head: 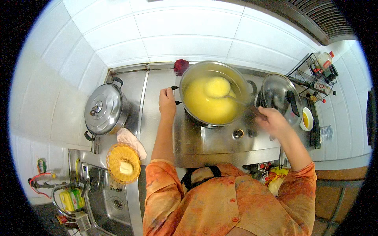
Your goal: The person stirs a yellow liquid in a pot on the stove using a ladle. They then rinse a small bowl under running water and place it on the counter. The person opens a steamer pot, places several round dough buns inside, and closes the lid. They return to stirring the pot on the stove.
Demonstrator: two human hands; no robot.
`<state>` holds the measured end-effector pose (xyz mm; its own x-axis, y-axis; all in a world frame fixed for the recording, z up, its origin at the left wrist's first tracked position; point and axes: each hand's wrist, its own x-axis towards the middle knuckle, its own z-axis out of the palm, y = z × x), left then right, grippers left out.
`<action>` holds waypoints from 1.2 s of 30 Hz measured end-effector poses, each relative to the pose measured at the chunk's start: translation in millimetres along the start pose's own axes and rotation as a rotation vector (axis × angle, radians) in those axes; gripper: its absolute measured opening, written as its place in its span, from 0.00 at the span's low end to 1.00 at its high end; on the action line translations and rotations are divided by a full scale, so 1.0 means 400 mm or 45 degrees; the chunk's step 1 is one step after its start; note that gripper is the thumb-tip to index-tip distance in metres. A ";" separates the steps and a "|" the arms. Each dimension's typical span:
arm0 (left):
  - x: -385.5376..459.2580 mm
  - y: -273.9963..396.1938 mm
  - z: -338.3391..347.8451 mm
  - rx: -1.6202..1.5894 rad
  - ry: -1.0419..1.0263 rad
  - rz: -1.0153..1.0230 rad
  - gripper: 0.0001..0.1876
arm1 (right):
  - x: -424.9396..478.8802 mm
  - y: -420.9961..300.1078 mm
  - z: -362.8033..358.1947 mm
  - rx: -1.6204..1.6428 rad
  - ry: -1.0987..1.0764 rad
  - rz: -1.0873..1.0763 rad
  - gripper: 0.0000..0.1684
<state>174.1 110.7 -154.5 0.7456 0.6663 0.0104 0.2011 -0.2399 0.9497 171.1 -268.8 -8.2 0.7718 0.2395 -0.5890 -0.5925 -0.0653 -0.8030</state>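
A large metal pot (244,73) of thick yellow porridge-like liquid (198,103) stands on the stove. My left hand (167,101) is closed around the pot's left side handle (174,88). With my right hand (270,118), blurred, I grip the dark handle of a ladle (235,98). Its bowl, full of the yellow liquid (218,87), is over the pot's contents; how far above the surface I cannot tell. Right of the pot, a glass lid (276,88) with a black handle leans at a tilt, close behind my right hand.
A lidded steel pot (104,109) stands left, near a pale cloth (133,141) and a wicker basket (110,159) at the sink's (107,188) edge. At right are a bottle rack (307,79) and a white bowl (307,113) of yellow liquid. A stove knob (238,133) faces me.
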 end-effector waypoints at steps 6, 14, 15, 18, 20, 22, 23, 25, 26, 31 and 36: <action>-0.025 0.040 -0.015 -0.054 0.014 0.116 0.20 | -0.112 0.001 -0.024 -0.315 0.040 -0.117 0.12; -0.035 0.050 -0.017 -0.065 0.043 0.204 0.20 | -0.230 -0.009 -0.016 -0.084 0.072 -0.134 0.23; -0.036 0.053 -0.018 -0.073 0.047 0.204 0.20 | -0.235 -0.008 -0.020 -0.044 0.059 -0.145 0.24; -0.025 0.036 -0.016 -0.049 0.023 0.157 0.20 | -0.281 -0.037 0.006 -0.050 0.006 -0.252 0.25; -0.027 0.041 -0.018 -0.027 0.006 0.131 0.20 | -0.300 -0.049 0.016 -0.107 0.040 -0.287 0.25; -0.025 0.039 -0.019 -0.008 -0.001 0.126 0.21 | -0.308 -0.050 0.016 -0.154 0.071 -0.329 0.25; -0.018 0.027 -0.016 -0.001 0.001 0.134 0.21 | -0.310 -0.048 0.012 -0.173 0.085 -0.352 0.25; -0.014 0.021 -0.013 -0.002 0.004 0.130 0.21 | -0.312 -0.046 0.007 -0.218 0.119 -0.389 0.25; -0.014 0.021 -0.010 -0.013 0.007 0.117 0.21 | -0.315 -0.048 0.007 -0.246 0.139 -0.404 0.24; -0.004 -0.002 -0.004 -0.010 0.061 0.171 0.22 | -0.328 -0.050 0.022 -0.543 0.292 -0.515 0.23; -0.012 0.015 -0.007 0.003 0.043 0.105 0.22 | -0.284 -0.001 0.008 -0.935 0.463 -0.910 0.23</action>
<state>170.0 108.0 -148.0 0.7378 0.6677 0.0995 0.1411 -0.2966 0.9445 83.0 -292.8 59.3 0.9772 0.1587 0.1413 0.2098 -0.6174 -0.7582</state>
